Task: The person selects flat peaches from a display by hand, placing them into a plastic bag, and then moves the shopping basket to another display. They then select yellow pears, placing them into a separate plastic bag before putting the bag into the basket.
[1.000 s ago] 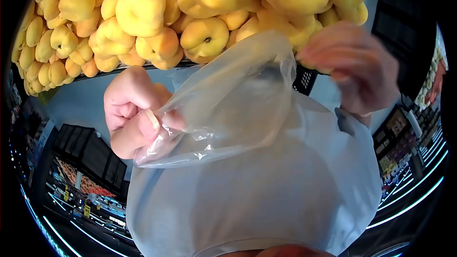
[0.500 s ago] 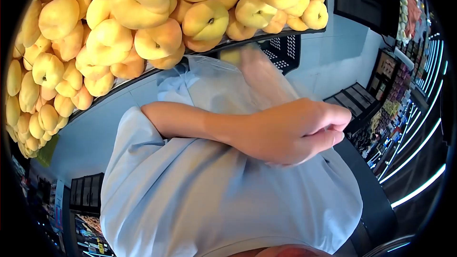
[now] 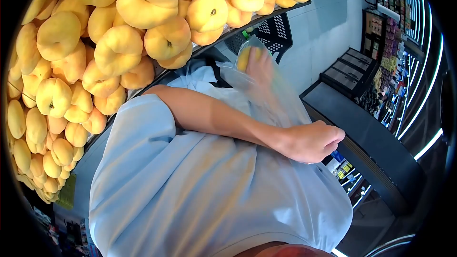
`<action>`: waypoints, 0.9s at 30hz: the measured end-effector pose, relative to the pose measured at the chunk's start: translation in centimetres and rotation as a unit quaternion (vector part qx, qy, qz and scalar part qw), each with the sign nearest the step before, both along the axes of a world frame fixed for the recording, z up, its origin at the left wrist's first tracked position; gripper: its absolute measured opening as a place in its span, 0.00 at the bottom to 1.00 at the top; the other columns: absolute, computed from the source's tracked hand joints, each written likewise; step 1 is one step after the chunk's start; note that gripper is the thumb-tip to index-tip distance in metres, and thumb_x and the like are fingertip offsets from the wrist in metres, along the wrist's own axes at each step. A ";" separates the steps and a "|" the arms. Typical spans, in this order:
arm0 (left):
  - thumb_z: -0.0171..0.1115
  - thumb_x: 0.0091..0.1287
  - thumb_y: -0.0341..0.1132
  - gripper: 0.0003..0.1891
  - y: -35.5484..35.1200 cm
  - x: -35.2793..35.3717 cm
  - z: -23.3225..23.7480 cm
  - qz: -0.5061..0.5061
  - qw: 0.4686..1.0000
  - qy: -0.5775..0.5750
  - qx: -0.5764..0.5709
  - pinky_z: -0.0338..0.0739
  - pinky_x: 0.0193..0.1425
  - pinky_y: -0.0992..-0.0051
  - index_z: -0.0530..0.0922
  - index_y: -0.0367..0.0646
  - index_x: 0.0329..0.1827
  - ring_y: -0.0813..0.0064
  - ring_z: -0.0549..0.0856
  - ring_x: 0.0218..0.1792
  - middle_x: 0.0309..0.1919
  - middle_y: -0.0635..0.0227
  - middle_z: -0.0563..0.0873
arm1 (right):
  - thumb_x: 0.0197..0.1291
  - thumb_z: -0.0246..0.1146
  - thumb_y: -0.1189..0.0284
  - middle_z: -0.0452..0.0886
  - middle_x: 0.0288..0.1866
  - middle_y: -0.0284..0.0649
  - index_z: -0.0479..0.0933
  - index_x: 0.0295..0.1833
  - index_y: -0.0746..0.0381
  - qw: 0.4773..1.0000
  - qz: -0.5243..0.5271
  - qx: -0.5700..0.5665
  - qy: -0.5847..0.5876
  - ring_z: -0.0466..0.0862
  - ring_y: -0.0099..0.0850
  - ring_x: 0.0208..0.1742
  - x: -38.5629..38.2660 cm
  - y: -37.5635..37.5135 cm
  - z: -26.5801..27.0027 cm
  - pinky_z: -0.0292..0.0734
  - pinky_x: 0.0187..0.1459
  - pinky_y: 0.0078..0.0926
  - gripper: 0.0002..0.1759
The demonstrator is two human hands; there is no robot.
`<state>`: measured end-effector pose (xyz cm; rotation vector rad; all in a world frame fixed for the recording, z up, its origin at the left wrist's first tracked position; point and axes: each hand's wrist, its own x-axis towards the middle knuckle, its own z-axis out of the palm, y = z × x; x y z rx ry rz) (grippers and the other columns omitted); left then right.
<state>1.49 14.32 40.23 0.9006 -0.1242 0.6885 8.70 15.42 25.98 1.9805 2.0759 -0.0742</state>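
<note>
My left arm crosses the front of a light blue shirt (image 3: 214, 190). At its end my left hand (image 3: 312, 142) is a closed fist, gripping the gathered edge of a clear plastic bag (image 3: 236, 77). Beyond it, my right hand (image 3: 261, 69) is inside the see-through bag, smeared by motion. Its fingers are around a yellow flat peach (image 3: 243, 60) at the bag's far end. Plastic film covers part of the right hand and wrist. A heap of similar yellow peaches (image 3: 143, 0) fills the display above and to the left.
Behind the bag is a black perforated basket (image 3: 275, 33) below the display edge. A dark counter (image 3: 364, 138) runs along the right, near my left fist. Dark crates (image 3: 347, 71) and stocked shelves (image 3: 388, 52) stand farther off on a pale floor (image 3: 323, 24).
The view has shifted, so the peach heap sits lower on the left and the dark counter shows more. The right hand, bag and peach show more clearly. The left fist stays closed.
</note>
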 end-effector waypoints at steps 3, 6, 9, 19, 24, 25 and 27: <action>0.47 0.70 0.28 0.08 -1.0 0.0 -0.4 0.086 0.996 -0.019 0.026 0.66 0.21 0.67 0.64 0.37 0.31 0.69 0.74 0.11 0.11 0.63 0.70 | 0.55 0.65 0.57 0.74 0.44 0.51 0.68 0.62 0.65 1.000 -0.008 0.007 -0.001 0.78 0.44 0.44 -0.9 -0.6 0.6 0.76 0.42 0.36 0.34; 0.46 0.71 0.32 0.10 1.0 -0.5 -1.2 -0.129 0.991 0.019 0.012 0.70 0.16 0.70 0.66 0.38 0.30 0.74 0.72 0.08 0.10 0.65 0.73 | 0.55 0.65 0.58 0.74 0.44 0.49 0.69 0.62 0.65 1.000 -0.003 0.008 0.002 0.78 0.42 0.43 -0.5 -1.2 -0.2 0.76 0.42 0.36 0.33; 0.47 0.71 0.33 0.10 3.0 -1.1 -2.5 -0.072 0.994 0.064 0.044 0.68 0.13 0.70 0.67 0.38 0.30 0.74 0.72 0.07 0.11 0.64 0.74 | 0.55 0.65 0.59 0.75 0.43 0.48 0.69 0.61 0.65 1.000 0.019 0.004 0.009 0.78 0.40 0.42 2.2 -3.3 -1.0 0.76 0.43 0.35 0.32; 0.52 0.57 0.25 0.03 7.6 0.2 -14.6 0.108 0.942 0.317 -0.013 0.69 0.16 0.69 0.74 0.35 0.29 0.72 0.78 0.13 0.16 0.59 0.79 | 0.36 0.77 0.65 0.77 0.48 0.49 0.66 0.62 0.63 0.951 -0.068 -0.281 0.114 0.79 0.44 0.49 1.7 -0.3 17.5 0.75 0.50 0.36 0.44; 0.51 0.52 0.24 0.03 7.0 -0.4 -16.2 0.013 0.927 0.376 -0.018 0.68 0.15 0.71 0.74 0.35 0.26 0.71 0.76 0.12 0.14 0.61 0.77 | 0.33 0.76 0.74 0.72 0.58 0.51 0.63 0.67 0.64 0.993 0.027 -0.049 0.099 0.75 0.49 0.58 -0.5 1.4 24.9 0.72 0.58 0.40 0.50; 0.52 0.53 0.26 0.03 6.7 0.2 -16.4 0.008 0.929 0.369 0.018 0.67 0.14 0.71 0.74 0.36 0.25 0.72 0.75 0.11 0.13 0.62 0.77 | 0.32 0.76 0.75 0.72 0.60 0.51 0.62 0.68 0.64 0.991 0.067 0.001 0.115 0.75 0.48 0.59 -1.6 1.9 25.3 0.71 0.59 0.40 0.51; 0.51 0.46 0.23 0.04 5.9 -0.2 -15.2 0.013 0.941 0.337 0.005 0.67 0.15 0.71 0.73 0.34 0.17 0.70 0.75 0.12 0.11 0.62 0.76 | 0.33 0.75 0.76 0.70 0.63 0.47 0.61 0.69 0.65 0.956 0.065 0.017 0.287 0.73 0.41 0.62 -5.1 3.9 24.1 0.70 0.62 0.37 0.52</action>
